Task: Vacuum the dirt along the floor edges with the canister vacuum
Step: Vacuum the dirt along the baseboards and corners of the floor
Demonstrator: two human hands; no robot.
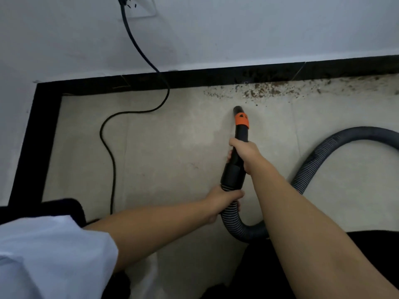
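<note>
Colours at the floor edge
Black nozzle (238, 134), orange collar (242, 120); ribbed grey hose (319, 157); black skirting (194, 79); brown dirt (265, 91) speckling beige floor (162, 147); white wall (237, 29); black cord (108, 143).

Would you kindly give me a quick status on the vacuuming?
Right hand grips nozzle; left hand grips hose. Nozzle tip just short of dirt along baseboard. Cord lies left, clear of path.

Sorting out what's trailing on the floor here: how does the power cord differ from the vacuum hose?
The power cord is thin and smooth; the vacuum hose is thick and ribbed. The cord runs from a wall socket down across the baseboard; the hose arcs in from the right. No hand touches the cord; the left hand grips the hose. Both are dark and curve over the floor.
</note>
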